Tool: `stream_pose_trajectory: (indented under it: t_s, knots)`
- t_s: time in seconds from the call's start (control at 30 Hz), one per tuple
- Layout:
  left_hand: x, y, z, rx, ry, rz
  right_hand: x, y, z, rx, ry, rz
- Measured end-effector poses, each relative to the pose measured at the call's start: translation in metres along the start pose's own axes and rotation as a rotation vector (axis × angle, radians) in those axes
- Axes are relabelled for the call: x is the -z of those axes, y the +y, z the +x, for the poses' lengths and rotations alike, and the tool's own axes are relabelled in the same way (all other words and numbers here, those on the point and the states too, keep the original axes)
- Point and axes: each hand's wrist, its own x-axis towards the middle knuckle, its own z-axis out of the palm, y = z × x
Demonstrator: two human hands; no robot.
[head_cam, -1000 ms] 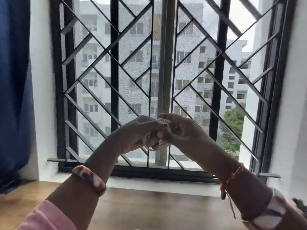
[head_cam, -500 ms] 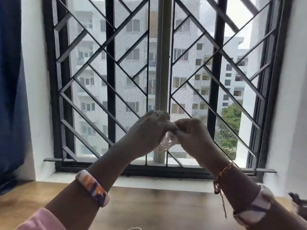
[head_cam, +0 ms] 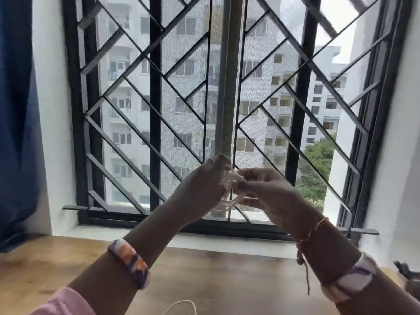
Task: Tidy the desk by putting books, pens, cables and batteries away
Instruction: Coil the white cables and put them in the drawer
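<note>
Both hands are up in the air above the table (head_cam: 204, 276), so there's open wood below and to the left. Straight ahead the window grille (head_cam: 156, 110) blocks any reach forward. Curtain (head_cam: 16, 123) hangs far left, some dark clutter (head_cam: 409, 278) sits at the right edge, and a loose white cable (head_cam: 181, 306) lies near the front edge.

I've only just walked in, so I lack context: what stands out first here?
Two raised hands meet mid-frame before the barred window: the left hand and right hand hold a coiled white cable between them. Below lies the wooden desk; a blue curtain hangs at left.
</note>
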Motion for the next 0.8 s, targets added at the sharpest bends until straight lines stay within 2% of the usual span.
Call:
stream_pose_trajectory:
  t_s: [0.23,0.37,0.5,0.7,0.8]
  knots:
    - [0.012,-0.009,0.006,-0.027,-0.04,-0.081,0.004,0.004,0.003,0.047,-0.068,0.085]
    - [0.021,-0.015,0.007,0.022,-0.16,-0.32,0.006,0.003,0.0,0.091,-0.127,0.096]
    - [0.022,-0.013,0.004,0.081,-0.253,-0.518,0.006,0.002,-0.004,0.216,-0.187,0.05]
    - [0.014,-0.02,-0.001,0.135,-0.321,-0.576,-0.002,0.014,-0.001,0.369,-0.03,-0.318]
    - [0.008,-0.015,0.001,0.072,-0.207,-0.393,-0.007,0.024,0.0,0.489,0.163,-0.562]
